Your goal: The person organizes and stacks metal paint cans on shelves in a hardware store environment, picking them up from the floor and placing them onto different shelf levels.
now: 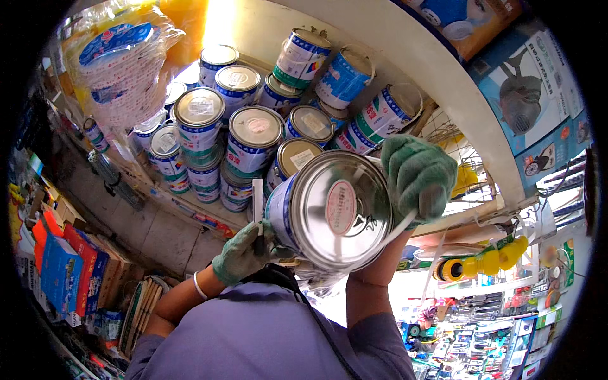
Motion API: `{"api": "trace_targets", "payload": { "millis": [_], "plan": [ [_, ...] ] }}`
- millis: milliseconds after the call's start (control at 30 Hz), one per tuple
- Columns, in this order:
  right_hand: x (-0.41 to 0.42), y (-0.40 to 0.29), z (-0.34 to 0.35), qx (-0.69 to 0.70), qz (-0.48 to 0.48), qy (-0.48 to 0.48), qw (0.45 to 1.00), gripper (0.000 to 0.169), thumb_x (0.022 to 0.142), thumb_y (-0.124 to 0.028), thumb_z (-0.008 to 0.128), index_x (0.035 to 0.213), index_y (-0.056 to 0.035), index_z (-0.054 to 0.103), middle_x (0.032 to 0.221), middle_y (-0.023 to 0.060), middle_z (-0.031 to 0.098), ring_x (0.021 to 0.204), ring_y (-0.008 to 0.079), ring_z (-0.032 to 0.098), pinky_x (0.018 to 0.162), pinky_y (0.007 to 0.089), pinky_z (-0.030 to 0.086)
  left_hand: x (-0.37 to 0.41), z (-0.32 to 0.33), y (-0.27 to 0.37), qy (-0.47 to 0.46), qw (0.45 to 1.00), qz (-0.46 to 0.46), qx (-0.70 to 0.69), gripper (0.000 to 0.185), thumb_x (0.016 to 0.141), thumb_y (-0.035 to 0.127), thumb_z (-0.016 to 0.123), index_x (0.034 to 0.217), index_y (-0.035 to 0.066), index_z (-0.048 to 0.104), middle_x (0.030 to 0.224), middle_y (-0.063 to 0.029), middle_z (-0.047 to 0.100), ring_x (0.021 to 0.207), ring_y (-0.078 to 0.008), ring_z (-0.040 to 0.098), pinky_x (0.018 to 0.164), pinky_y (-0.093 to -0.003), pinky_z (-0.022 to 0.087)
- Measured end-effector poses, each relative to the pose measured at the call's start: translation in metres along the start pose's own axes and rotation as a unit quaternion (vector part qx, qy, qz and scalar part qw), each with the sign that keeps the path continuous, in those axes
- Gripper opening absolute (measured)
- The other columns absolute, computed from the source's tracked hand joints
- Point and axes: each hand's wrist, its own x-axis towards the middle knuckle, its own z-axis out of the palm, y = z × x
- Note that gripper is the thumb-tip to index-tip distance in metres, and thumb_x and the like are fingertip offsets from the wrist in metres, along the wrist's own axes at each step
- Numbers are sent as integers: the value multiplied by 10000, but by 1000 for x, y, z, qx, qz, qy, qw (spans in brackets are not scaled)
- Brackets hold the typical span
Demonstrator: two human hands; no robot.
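Note:
A metal paint can [344,213] with a shiny lid hangs tilted in front of me, its lid turned towards my view. My right hand [418,178], in a green work glove, is closed around the can's white bail handle [401,228]. At the can's lower left is my left hand [244,251], gloved in green too. Between its fingers is a narrow, pale flat thing [257,202] with a dark lower part; its exact kind is unclear. Whether the left fingers also touch the can cannot be told.
Stacked paint cans [199,111] crowd the shelf ahead, some two high. Plastic-wrapped goods [121,71] hang at upper left. Boxes [59,270] stand at lower left. A yellow hose fitting [475,266] is at right, near a wire rack [468,147]. Boxes picturing respirators [522,95] line the upper right.

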Motion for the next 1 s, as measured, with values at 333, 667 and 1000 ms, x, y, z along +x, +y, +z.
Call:
{"api": "trace_targets", "payload": {
  "millis": [333,667,1000],
  "plan": [
    [40,61,-51,-25,454,129,881,366,899,-343,598,637,-108,496,526,-27,386,468,86,364,439,239,290,64,-22,63,-73,992,84,-56,376,979,380,404,1008,65,608,1097,-148,626,981,-270,618,882,-440,513],
    [47,122,-46,324,499,182,783,453,806,-267,723,1061,40,509,867,124,614,659,155,604,567,255,539,104,-29,84,-92,985,141,-24,385,986,349,393,1037,43,620,1261,-206,535,1221,-324,479,1056,-494,367],
    [-5,94,-54,-186,355,158,902,198,854,-149,642,991,-18,584,854,87,634,754,181,617,635,288,509,81,-20,88,-24,921,145,361,348,968,366,466,1148,79,547,935,-60,606,799,-150,568,698,-281,474]
  ]
}}
